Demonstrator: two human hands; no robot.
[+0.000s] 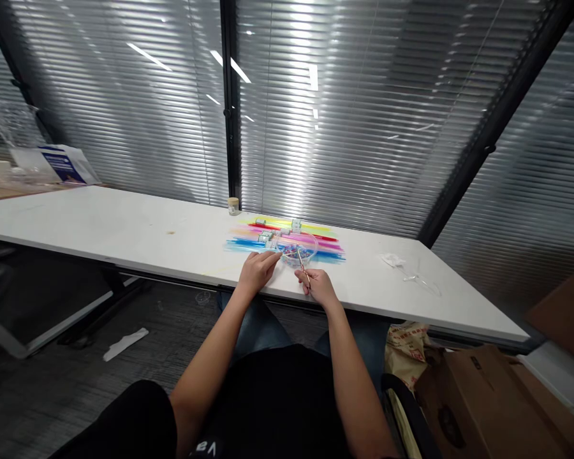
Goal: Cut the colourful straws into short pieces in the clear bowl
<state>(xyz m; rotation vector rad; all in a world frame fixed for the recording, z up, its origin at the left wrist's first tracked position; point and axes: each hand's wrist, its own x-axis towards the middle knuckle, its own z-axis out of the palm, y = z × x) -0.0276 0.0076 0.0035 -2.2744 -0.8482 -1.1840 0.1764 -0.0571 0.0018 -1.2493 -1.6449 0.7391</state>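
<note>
My left hand point(257, 273) is closed in a pinch at the near side of a clear bowl point(316, 246). From its fingertips a thin pale strip point(289, 254) sticks out over the bowl. My right hand point(321, 287) grips a pair of scissors point(301, 262) by the handles, and their blades point away from me, over the bowl, close to the strip. Small mixed-colour bits point(296, 256) lie inside the bowl. Behind and around it are bundles of long thin strips: blue point(242, 245), pink point(328, 241) and yellow point(323, 227), some with paper bands point(264, 236).
Everything lies on a long white table point(124, 236). A small jar point(233, 205) stands at its back edge. To the right are crumpled clear plastic point(392, 260) and a clear, thin-edged item point(421, 280). Cardboard boxes point(488, 401) stand on the floor at right.
</note>
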